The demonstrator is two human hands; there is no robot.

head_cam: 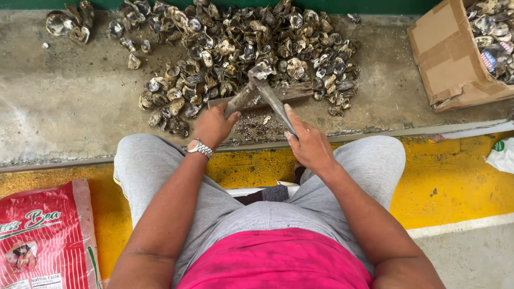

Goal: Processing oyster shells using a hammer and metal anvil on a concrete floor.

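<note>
My left hand (213,126), with a silver watch on the wrist, grips a long oyster shell (242,98) and holds it against a wooden board (292,92). My right hand (309,143) is closed round the handle of a grey metal hammer-like tool (272,95). The tool's head rests on the top end of the shell. A big pile of oyster shells (235,43) lies on the concrete ledge just beyond both hands. I sit with grey-trousered knees either side of my arms.
A torn cardboard box (447,59) with shells stands at the right. A small shell heap (69,24) lies at the far left. A red printed sack (45,235) sits by my left leg on the yellow floor (455,182). A white bag (502,154) pokes in at the right edge.
</note>
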